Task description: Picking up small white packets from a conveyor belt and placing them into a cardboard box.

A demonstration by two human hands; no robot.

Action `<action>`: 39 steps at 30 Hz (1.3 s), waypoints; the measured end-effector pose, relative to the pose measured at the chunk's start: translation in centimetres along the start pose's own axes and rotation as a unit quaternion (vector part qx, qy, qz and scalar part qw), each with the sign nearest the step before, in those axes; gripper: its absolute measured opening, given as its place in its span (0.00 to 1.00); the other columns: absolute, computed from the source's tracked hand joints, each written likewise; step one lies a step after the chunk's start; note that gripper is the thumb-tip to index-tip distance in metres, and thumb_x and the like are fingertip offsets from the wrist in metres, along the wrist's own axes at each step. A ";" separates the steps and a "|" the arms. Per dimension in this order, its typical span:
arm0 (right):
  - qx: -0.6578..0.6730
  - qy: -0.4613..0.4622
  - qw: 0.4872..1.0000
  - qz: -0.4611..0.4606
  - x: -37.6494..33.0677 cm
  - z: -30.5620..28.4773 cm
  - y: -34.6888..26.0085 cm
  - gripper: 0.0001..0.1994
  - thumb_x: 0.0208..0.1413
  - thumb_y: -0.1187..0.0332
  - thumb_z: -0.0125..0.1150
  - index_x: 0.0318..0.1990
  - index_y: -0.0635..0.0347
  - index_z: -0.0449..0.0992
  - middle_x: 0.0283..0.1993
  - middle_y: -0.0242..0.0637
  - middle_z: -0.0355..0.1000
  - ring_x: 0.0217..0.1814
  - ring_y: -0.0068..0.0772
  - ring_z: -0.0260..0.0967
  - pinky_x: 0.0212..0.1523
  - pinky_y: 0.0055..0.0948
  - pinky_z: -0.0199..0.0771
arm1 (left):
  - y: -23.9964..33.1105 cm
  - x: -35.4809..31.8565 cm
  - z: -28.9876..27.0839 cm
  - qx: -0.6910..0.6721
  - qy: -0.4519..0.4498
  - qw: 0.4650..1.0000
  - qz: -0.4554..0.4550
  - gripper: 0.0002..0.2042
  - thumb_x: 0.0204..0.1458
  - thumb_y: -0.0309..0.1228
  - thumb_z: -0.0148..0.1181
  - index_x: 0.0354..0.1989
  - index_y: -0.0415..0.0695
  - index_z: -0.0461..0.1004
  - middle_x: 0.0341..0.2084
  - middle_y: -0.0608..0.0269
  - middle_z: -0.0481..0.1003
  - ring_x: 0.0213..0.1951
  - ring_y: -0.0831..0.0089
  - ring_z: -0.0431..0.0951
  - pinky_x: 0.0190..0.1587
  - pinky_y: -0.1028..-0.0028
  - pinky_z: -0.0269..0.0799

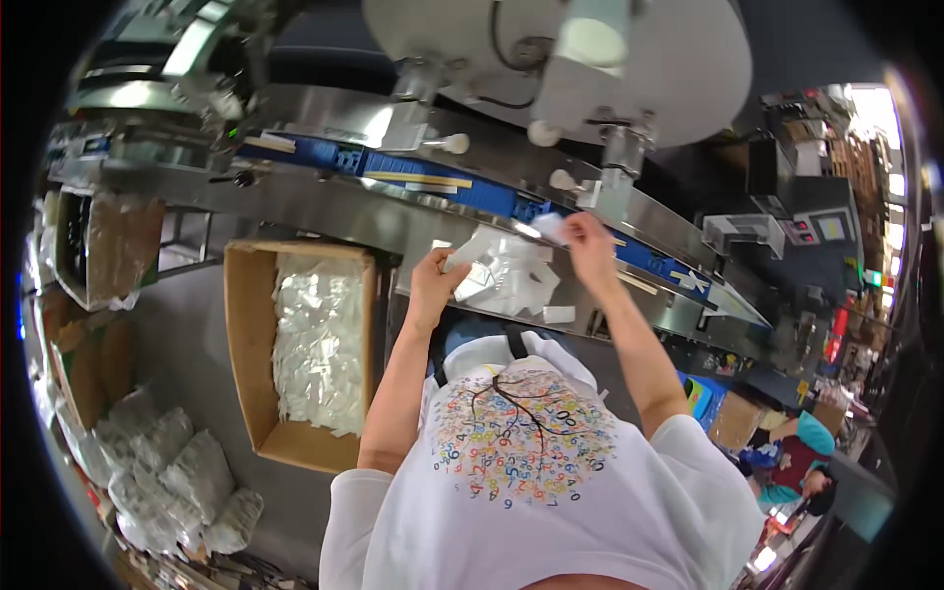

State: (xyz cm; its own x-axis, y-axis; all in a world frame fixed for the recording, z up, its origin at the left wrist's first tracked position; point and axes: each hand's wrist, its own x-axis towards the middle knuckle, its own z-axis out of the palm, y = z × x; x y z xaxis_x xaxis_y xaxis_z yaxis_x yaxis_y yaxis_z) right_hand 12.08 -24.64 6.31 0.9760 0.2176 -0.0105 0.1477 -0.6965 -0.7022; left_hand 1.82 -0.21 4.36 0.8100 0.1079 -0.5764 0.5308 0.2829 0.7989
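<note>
A small white packet [551, 228] is pinched in the right hand [588, 246] above the blue belt [472, 192]. The pile of white packets [511, 275] is touched by the left hand [433, 285], its fingers bent.

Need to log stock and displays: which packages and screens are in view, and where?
Cardboard box: left of the person, open, brown, filled with white sachets.
Sachet pile: steel ledge by the blue conveyor, small white packets.
Clear bags: lower left, white contents.
Screen: right, small, pale, grey housing.
</note>
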 end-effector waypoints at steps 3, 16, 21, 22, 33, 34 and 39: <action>-0.101 -0.018 0.993 0.056 -0.1 -7.6 8.5 0.06 0.45 0.73 0.59 0.32 0.62 0.71 0.30 0.40 0.72 0.30 0.39 0.70 0.34 0.31 0.68 | -1.1 1.0 2.9 -0.034 -0.047 0.998 -0.002 0.16 0.45 0.24 0.59 0.43 0.34 0.68 0.30 0.66 0.73 0.28 0.82 0.69 0.30 0.83 0.63; -0.051 -0.059 0.995 0.063 0.5 -5.8 7.7 0.06 0.44 0.71 0.59 0.30 0.61 0.76 0.33 0.41 0.71 0.35 0.35 0.69 0.39 0.29 0.67 | -0.2 1.7 4.5 0.041 -0.015 0.997 -0.056 0.16 0.44 0.25 0.59 0.42 0.34 0.69 0.26 0.65 0.72 0.25 0.82 0.69 0.26 0.81 0.62; -0.062 -0.014 0.997 0.044 1.0 -5.1 5.7 0.05 0.43 0.69 0.59 0.27 0.59 0.77 0.31 0.37 0.73 0.40 0.39 0.69 0.42 0.35 0.67 | 1.8 0.5 3.0 0.073 0.021 0.997 -0.015 0.22 0.41 0.27 0.61 0.45 0.31 0.68 0.31 0.58 0.74 0.32 0.76 0.72 0.34 0.78 0.67; 0.023 -0.060 0.989 0.132 2.3 -4.4 3.5 0.09 0.42 0.68 0.62 0.31 0.61 0.76 0.35 0.39 0.72 0.42 0.37 0.68 0.42 0.31 0.67 | 2.1 0.3 2.8 0.081 0.019 0.997 0.004 0.23 0.40 0.28 0.62 0.46 0.31 0.68 0.32 0.58 0.74 0.32 0.76 0.72 0.35 0.77 0.67; 0.106 -0.145 0.983 -0.022 7.0 11.1 -10.0 0.08 0.44 0.70 0.62 0.29 0.65 0.76 0.26 0.35 0.72 0.32 0.31 0.69 0.34 0.27 0.67 | 2.2 0.8 -5.5 0.122 0.097 0.983 0.097 0.17 0.39 0.29 0.62 0.40 0.38 0.72 0.31 0.58 0.74 0.33 0.74 0.72 0.36 0.74 0.68; 0.204 -0.156 0.960 0.109 8.3 11.6 -10.1 0.10 0.41 0.68 0.64 0.30 0.64 0.75 0.28 0.42 0.69 0.35 0.37 0.68 0.36 0.31 0.66 | 2.3 0.6 -6.5 0.130 0.121 0.979 0.097 0.18 0.38 0.32 0.62 0.41 0.40 0.73 0.33 0.57 0.74 0.37 0.73 0.72 0.40 0.73 0.67; -0.030 -0.053 0.978 -0.201 7.6 14.8 -11.3 0.13 0.41 0.65 0.66 0.32 0.65 0.75 0.26 0.40 0.72 0.30 0.35 0.69 0.34 0.30 0.67 | 4.5 0.6 -9.6 0.090 0.154 0.977 0.117 0.17 0.41 0.27 0.61 0.42 0.41 0.72 0.36 0.58 0.74 0.40 0.73 0.72 0.40 0.73 0.67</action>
State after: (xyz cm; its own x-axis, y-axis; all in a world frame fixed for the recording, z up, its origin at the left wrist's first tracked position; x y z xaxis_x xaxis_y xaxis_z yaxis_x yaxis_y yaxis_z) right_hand 15.45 -4.98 3.66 0.8159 0.5489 0.1815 0.5274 -0.5781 -0.6226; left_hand 2.33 10.28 5.98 0.8154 0.4393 -0.3769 0.3978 0.0477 0.9162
